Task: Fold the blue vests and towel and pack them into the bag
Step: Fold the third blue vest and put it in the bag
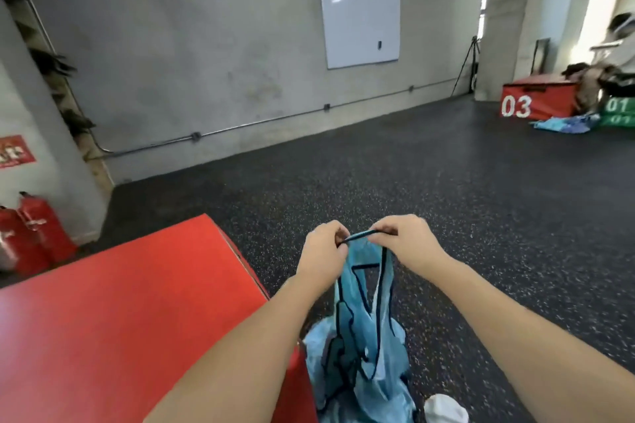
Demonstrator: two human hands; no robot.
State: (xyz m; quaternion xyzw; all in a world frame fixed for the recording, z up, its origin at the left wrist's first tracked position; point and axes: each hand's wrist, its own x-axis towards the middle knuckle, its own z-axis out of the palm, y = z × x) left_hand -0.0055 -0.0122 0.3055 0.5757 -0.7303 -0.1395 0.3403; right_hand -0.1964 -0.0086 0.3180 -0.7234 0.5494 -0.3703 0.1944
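Red box (120,319) blocks the left side; dark floor (378,182) ahead and right is open up to the numbered boxes (536,99) far right

dark speckled floor (412,182), red box (120,319), numbered red box (536,96), blue cloth pile (563,124)

Two bare forearms, no sleeves, left grip (323,251), right grip (405,240)

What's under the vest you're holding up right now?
Below the hanging blue vest, held up by the left hand and right hand, lies a heap of light-blue fabric on the speckled floor, beside a white item. The vest covers the heap's middle.
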